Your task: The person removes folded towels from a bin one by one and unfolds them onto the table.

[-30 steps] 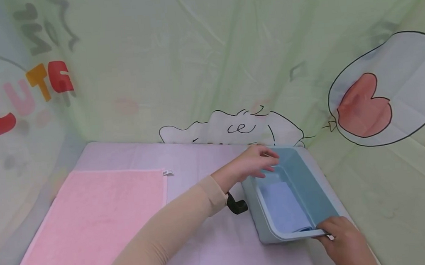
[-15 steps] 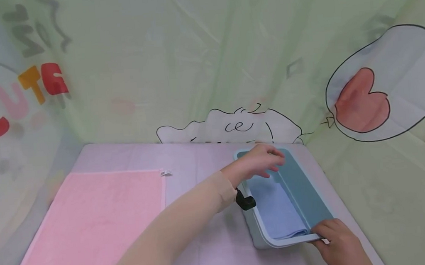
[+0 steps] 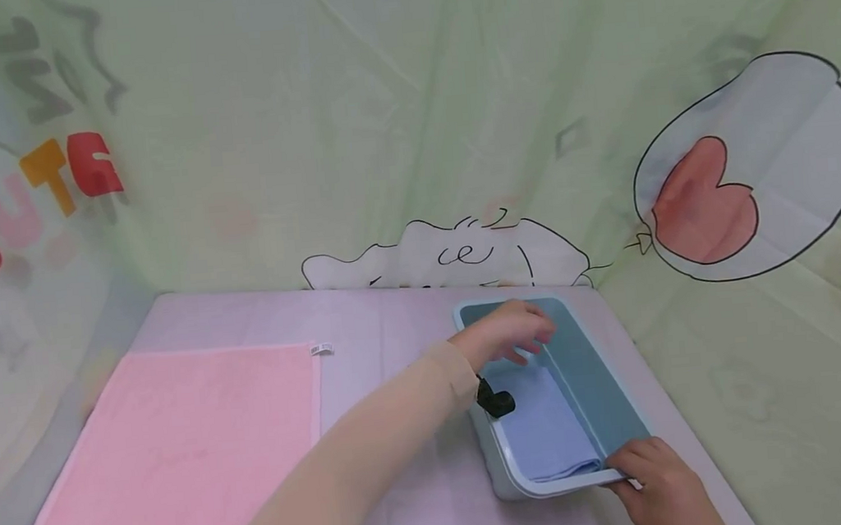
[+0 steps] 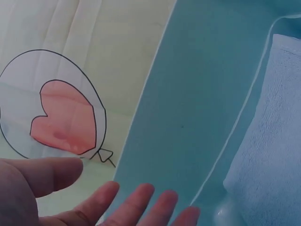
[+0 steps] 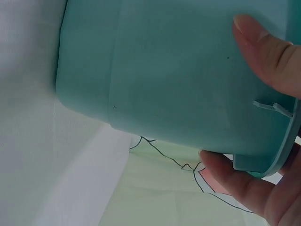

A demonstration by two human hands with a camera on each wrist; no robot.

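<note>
Two hands work the teal bin [image 3: 608, 388]: right hand [image 3: 661, 487] grips its rim, left hand [image 3: 508, 334] hovers with fingers spread over the blue towel [image 3: 545, 426], probably to press it flat next.

Teal bin [image 3: 609, 396], lt-blue towel [image 3: 548, 430], pink towel [image 3: 169, 455], lilac tbl cover [image 3: 389, 339]

Lilac table [image 3: 389, 331]: pink towel [image 3: 176, 455], teal bin [image 3: 593, 381]

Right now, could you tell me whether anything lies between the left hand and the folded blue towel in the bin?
Nothing visible does. The left hand hovers open inside the teal bin, directly above the blue towel, with only air between.
</note>
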